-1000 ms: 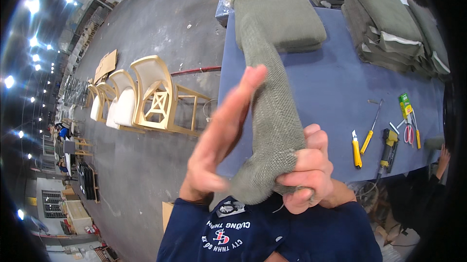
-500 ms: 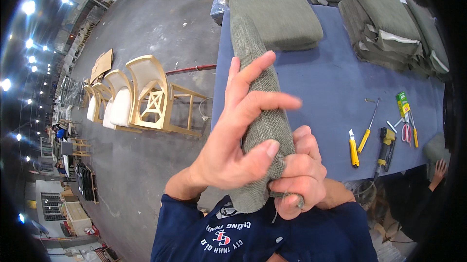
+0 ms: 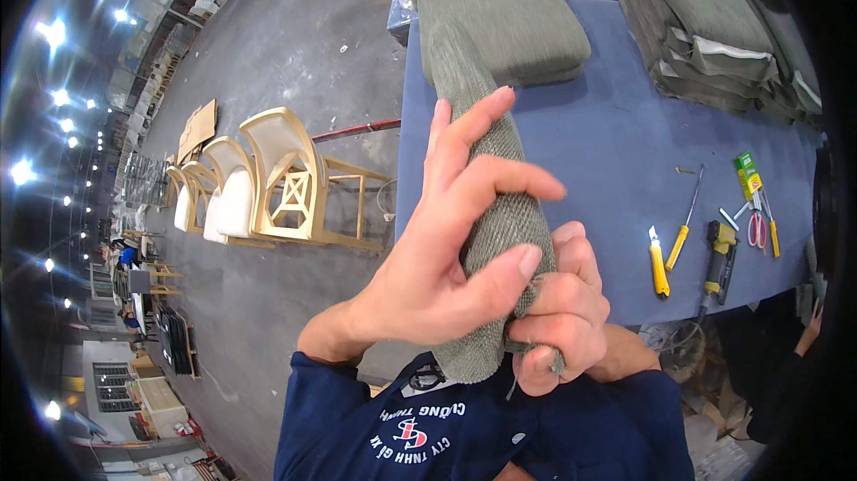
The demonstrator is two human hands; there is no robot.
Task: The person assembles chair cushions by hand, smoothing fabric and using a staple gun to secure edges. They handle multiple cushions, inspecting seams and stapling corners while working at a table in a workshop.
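Observation:
I hold a green woven cushion cover (image 3: 486,169) close to my chest; it hangs from a green cushion (image 3: 509,26) lying on the blue table (image 3: 607,151). My left hand (image 3: 437,258) lies against the fabric's left side, thumb and index finger curled over it, the other fingers pointing up. My right hand (image 3: 558,311) is clenched around the fabric's lower end, with a thread hanging below the fist.
On the table's right lie a yellow utility knife (image 3: 658,262), a yellow-handled screwdriver (image 3: 683,222), a staple gun (image 3: 717,253), scissors (image 3: 757,227) and a green box (image 3: 748,173). Stacked green cushions (image 3: 714,26) fill the far right. Wooden chairs (image 3: 286,182) stand on the floor at left. Another person's hand (image 3: 814,329) shows at the right edge.
My left hand went from flat and open beside the fabric to lying on it, with thumb and index finger curling around it. The right fist kept its grip.

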